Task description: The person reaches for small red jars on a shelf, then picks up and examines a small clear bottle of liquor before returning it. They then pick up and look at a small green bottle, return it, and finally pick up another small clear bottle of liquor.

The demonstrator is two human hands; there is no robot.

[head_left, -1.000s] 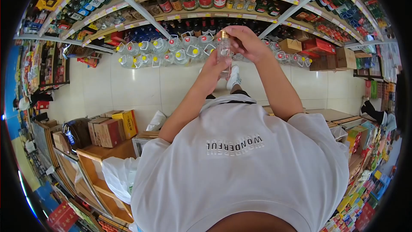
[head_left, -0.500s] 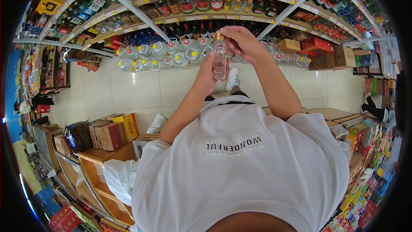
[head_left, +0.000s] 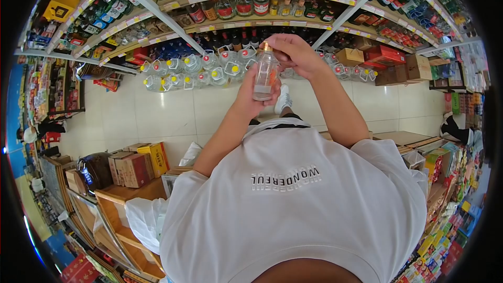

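A clear glass bottle (head_left: 265, 77) with a gold cap (head_left: 268, 46) is held up in front of my chest, tilted slightly. Orange-red print and a pale label show through the glass. Fingers of my left hand (head_left: 248, 94) wrap round the bottle's body from the left and behind. At the top, my right hand (head_left: 297, 54) has its thumb and fingers closed about the cap and neck. Its exact finger contact on the cap is partly hidden.
Ahead, large clear jugs (head_left: 216, 74) line the floor below shelves of bottles (head_left: 243, 8). Cartons (head_left: 417, 67) stand to the right of them. Behind on the left are boxes (head_left: 132, 169) on a wooden cabinet (head_left: 118, 191) and a white plastic bag (head_left: 144, 221). My white shoe (head_left: 283, 97) is on the tiled floor.
The bottle has turned in my hands, bringing orange-red print and the label into view. Its base has swung left and a little toward me. My right hand stays at the cap.
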